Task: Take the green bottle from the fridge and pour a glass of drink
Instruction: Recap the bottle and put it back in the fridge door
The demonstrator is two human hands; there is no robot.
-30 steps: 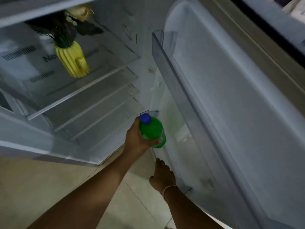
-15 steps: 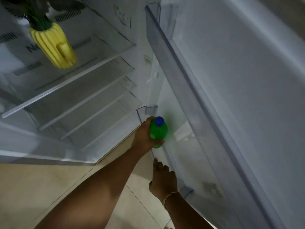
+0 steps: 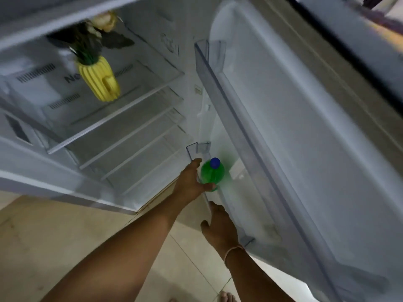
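The green bottle (image 3: 212,173) has a blue cap and stands upright at the near end of the lower door bin (image 3: 250,205) of the open fridge. My left hand (image 3: 190,182) is wrapped around the bottle's left side, thumb up by the shoulder and fingertips curling under its front. My right hand (image 3: 219,223) sits lower, with a thin bracelet at the wrist. Its fingers are stretched out and touch the front rim of that bin, holding nothing.
A yellow ribbed vase (image 3: 99,83) with flowers stands on the top glass shelf (image 3: 122,110), and bare shelves lie below it. A long upper door bin (image 3: 218,88) juts out above the bottle. Beige floor tiles (image 3: 54,236) and my toes (image 3: 226,298) lie below.
The bottle in my left hand has shifted right and farther from me, from in front of the shelves to the lower door bin. My right hand has stayed at the bin's rim.
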